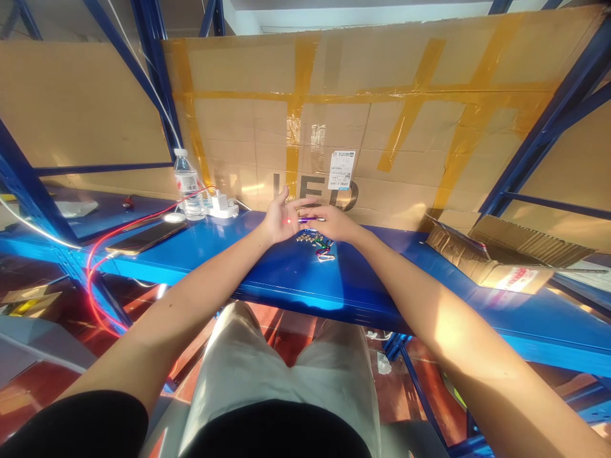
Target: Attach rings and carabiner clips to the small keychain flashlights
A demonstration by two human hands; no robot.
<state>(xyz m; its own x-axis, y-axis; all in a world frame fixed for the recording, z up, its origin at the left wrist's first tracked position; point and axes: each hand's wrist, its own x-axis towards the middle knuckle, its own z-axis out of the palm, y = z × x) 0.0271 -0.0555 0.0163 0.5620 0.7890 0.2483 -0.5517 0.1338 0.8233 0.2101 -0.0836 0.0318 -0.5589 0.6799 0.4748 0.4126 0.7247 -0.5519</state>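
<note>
Between the fingers of my right hand [338,222] is a slim purple laser pointer [309,219], held level with its tip toward my left hand [279,219]. A red light dot falls on the open left palm, whose fingers are stretched out and thumb raised. Both hands are just above the blue shelf, close together. Below them lies a small heap of gold-coloured metal pieces [305,238], too small to name. Beside it are several coloured carabiner clips [325,257], green, purple and silver. My right fingers partly hide the laser pointer's rear end.
Behind the blue shelf [286,280] stands a large taped cardboard sheet [229,140]. To the left are a water bottle [191,191], a white charger [220,205], a phone [147,238] and a red cable [107,235]. An open cardboard box [496,264] sits at right.
</note>
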